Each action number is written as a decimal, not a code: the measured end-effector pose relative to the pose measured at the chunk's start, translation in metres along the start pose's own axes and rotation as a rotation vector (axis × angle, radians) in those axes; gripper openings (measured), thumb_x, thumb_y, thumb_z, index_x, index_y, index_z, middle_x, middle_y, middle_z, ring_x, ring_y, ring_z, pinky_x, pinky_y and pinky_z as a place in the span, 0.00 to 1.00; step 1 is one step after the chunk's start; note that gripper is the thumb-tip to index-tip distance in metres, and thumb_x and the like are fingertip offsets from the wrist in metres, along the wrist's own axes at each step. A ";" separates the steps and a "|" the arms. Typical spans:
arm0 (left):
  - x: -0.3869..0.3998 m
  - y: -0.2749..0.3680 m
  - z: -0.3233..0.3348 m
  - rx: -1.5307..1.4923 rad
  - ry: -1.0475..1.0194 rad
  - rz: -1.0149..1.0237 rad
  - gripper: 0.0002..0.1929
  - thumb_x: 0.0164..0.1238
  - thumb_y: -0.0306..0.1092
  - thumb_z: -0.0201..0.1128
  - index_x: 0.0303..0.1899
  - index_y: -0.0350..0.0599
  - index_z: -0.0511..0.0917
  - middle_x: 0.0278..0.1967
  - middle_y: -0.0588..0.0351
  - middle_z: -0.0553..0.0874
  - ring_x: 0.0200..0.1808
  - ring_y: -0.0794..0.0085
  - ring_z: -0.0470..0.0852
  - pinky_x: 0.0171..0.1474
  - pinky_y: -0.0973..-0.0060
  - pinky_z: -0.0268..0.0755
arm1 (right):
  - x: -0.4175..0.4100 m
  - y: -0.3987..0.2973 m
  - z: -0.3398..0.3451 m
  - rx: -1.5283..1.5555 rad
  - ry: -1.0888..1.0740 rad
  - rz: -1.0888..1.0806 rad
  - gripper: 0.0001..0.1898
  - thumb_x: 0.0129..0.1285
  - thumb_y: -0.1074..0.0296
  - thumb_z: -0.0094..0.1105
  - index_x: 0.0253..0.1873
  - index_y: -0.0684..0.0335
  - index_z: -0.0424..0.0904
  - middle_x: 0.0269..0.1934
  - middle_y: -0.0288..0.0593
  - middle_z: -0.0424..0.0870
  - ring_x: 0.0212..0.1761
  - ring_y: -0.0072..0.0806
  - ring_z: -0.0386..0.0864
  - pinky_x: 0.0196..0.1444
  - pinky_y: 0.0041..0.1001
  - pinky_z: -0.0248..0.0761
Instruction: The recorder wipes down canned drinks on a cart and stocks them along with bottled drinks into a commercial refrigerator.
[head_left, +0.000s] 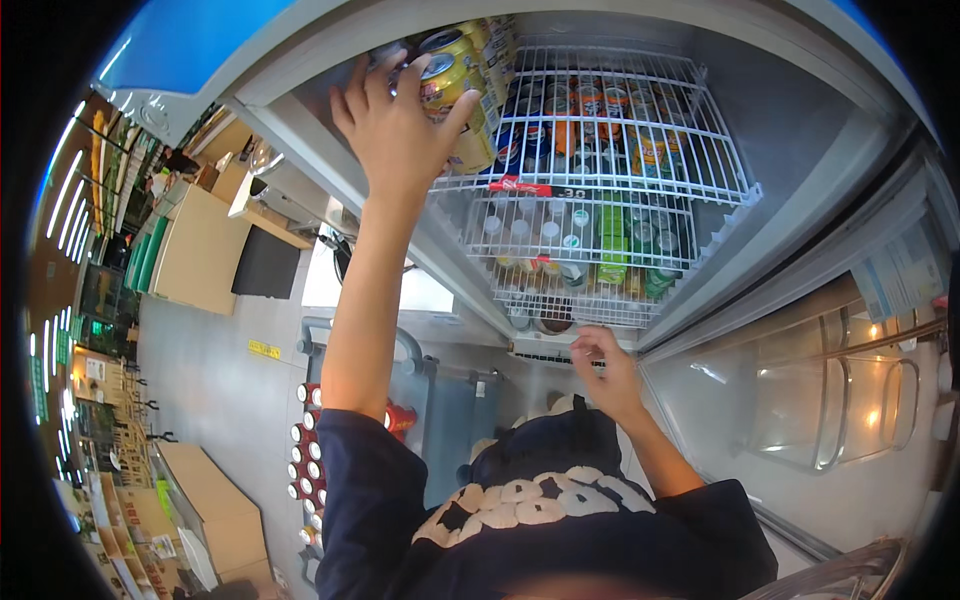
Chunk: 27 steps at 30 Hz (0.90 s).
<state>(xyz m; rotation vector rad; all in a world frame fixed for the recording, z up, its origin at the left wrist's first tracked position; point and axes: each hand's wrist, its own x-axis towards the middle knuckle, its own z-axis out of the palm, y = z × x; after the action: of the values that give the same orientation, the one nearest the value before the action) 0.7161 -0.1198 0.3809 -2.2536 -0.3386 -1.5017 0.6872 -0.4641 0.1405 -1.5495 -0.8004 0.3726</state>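
Observation:
My left hand (397, 120) reaches to the top left of an open refrigerator. Its fingers spread over can tops, and its thumb lies across a yellow drink can (450, 82). The palm hides what is beneath, so I cannot tell whether it grips a can. More yellow cans (495, 52) stand behind, by the white wire shelf (720, 157). Low before the refrigerator's bottom edge, my right hand (607, 371) hangs with loosely curled fingers and nothing visible in it.
Orange cans (589, 101), blue cans (508, 146) and bottles (551, 232) fill the shelves. The glass door (750, 405) stands open at right. A grey cart (457, 420) with several dark red cans (304, 450) is at lower left, near a white box-like surface (424, 289).

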 end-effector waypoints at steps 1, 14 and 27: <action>-0.001 0.000 -0.002 0.009 -0.004 -0.012 0.31 0.57 0.64 0.77 0.56 0.53 0.88 0.63 0.53 0.82 0.70 0.48 0.74 0.74 0.37 0.53 | 0.000 -0.001 0.007 -0.004 -0.015 0.001 0.18 0.74 0.73 0.64 0.65 0.64 0.75 0.46 0.43 0.89 0.46 0.27 0.87 0.52 0.27 0.80; -0.276 0.053 -0.245 -0.433 -0.228 -0.397 0.09 0.56 0.33 0.78 0.37 0.47 0.87 0.38 0.59 0.90 0.46 0.58 0.88 0.52 0.60 0.80 | -0.016 -0.013 0.117 -0.058 -0.423 0.074 0.15 0.74 0.68 0.66 0.60 0.66 0.79 0.46 0.43 0.90 0.45 0.27 0.88 0.50 0.28 0.79; -0.519 0.071 -0.602 0.441 -0.325 -1.290 0.12 0.60 0.32 0.79 0.43 0.43 0.85 0.43 0.52 0.88 0.50 0.55 0.85 0.54 0.59 0.76 | -0.175 -0.108 0.423 -0.271 -1.473 -0.673 0.29 0.64 0.56 0.75 0.64 0.66 0.76 0.58 0.52 0.85 0.61 0.46 0.83 0.65 0.42 0.73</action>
<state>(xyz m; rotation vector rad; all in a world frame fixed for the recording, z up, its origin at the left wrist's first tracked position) 0.0494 -0.4479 0.0913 -1.8578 -2.2637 -1.2312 0.2566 -0.2755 0.1398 -0.9258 -2.4854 0.9226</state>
